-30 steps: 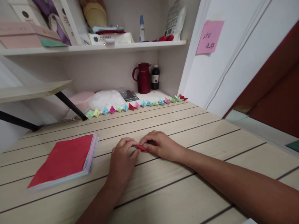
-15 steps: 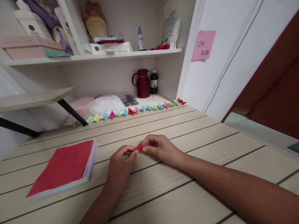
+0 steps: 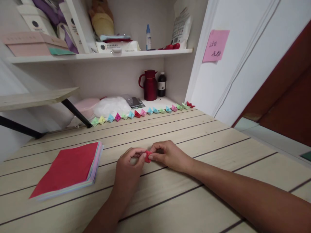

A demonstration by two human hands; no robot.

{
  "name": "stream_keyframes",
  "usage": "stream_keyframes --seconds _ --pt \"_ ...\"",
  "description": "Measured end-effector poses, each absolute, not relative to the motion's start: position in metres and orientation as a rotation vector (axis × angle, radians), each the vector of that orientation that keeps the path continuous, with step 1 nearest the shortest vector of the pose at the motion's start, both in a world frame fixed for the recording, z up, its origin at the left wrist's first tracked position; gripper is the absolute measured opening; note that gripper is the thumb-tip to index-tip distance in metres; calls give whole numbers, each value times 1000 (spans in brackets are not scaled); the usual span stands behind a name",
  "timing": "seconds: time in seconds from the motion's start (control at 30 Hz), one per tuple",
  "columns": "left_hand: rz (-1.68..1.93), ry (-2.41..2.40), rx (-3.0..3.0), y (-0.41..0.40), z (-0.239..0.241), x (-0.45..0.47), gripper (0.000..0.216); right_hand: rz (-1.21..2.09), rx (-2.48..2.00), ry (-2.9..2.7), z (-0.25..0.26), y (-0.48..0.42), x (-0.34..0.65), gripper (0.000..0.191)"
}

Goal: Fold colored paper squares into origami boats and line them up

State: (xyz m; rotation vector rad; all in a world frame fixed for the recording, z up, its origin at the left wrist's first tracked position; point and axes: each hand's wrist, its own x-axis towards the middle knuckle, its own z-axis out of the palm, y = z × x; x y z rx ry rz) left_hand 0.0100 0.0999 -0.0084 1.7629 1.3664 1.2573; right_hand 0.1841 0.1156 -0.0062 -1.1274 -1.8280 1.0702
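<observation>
My left hand (image 3: 128, 166) and my right hand (image 3: 167, 155) meet over the middle of the wooden table (image 3: 194, 136). Both pinch a small folded piece of red paper (image 3: 147, 156) between their fingertips, just above the tabletop. Most of the piece is hidden by my fingers. To the left lies a stack of coloured square paper sheets (image 3: 69, 170) with a red sheet on top. Along the table's far edge runs a row of several small folded paper shapes (image 3: 142, 112) in green, yellow, blue, pink and red.
A dark red jug (image 3: 150, 84) and a dark bottle (image 3: 161, 84) stand in the alcove behind the row. A white plastic bag (image 3: 111, 106) and a pink container (image 3: 86, 106) lie beside them. The shelf above (image 3: 102, 55) holds boxes and bottles. A pink sticky note (image 3: 215, 45) hangs on the right wall.
The red paper lay flat under my fingers a second ago. It is now lifted off the table and folded more compactly between both hands.
</observation>
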Motion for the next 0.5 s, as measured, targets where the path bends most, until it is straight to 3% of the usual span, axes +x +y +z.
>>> stream_keyframes --seconds 0.4,0.5 --pt "1244 1500 1768 94 -5 14 10 871 -1054 -1900 -9 114 182 3" --pt "1294 1506 1866 92 -7 15 12 708 -956 -1874 -9 115 182 18"
